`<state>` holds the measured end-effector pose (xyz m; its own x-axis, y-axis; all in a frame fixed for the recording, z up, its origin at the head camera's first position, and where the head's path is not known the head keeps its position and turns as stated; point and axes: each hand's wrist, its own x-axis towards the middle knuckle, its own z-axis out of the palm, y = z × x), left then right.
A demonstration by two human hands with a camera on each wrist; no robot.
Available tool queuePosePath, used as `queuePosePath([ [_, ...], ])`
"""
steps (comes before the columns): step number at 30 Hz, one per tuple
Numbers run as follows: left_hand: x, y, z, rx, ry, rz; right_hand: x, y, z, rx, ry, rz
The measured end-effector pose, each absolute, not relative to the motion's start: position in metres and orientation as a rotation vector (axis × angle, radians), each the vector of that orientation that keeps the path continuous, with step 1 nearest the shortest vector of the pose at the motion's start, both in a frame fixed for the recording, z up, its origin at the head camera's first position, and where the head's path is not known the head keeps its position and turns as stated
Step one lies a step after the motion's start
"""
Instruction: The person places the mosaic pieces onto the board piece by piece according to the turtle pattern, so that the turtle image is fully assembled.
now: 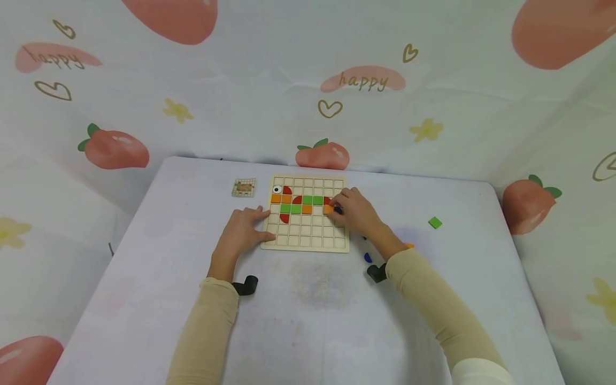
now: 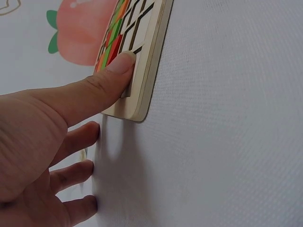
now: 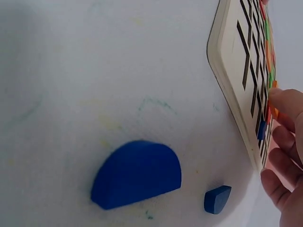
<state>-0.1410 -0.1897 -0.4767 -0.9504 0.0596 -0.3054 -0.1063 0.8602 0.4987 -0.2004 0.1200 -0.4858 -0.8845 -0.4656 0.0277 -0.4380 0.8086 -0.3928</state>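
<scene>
The person's left arm (image 1: 207, 326) and right arm (image 1: 443, 310), both sleeved in beige, reach forward and converge. Left hand (image 1: 240, 231): back uppermost, thumb (image 2: 97, 89) extended, well apart from the fingers (image 2: 73, 177). Right hand (image 1: 360, 212): turned inward, thumb (image 3: 286, 101) and forefinger (image 3: 286, 121) set in a pinch, remaining fingers loosely curved.

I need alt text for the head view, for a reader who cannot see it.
A person's right hand pinches an orange piece at a wooden grid board partly filled with colored pieces; the left hand touches the board's left side. A picture card and a green tile lie nearby.
</scene>
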Motion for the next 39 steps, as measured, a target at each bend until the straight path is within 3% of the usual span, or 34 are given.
queuePosePath([
  [31,-0.143,-0.190,-0.480,-0.048,2.726,0.744,-0.198,0.119,-0.486,-0.717,3.032,-0.496],
  [39,-0.142,-0.189,-0.478,-0.051,2.723,0.732,-0.190,0.136,-0.477,-0.562,3.022,-0.306],
])
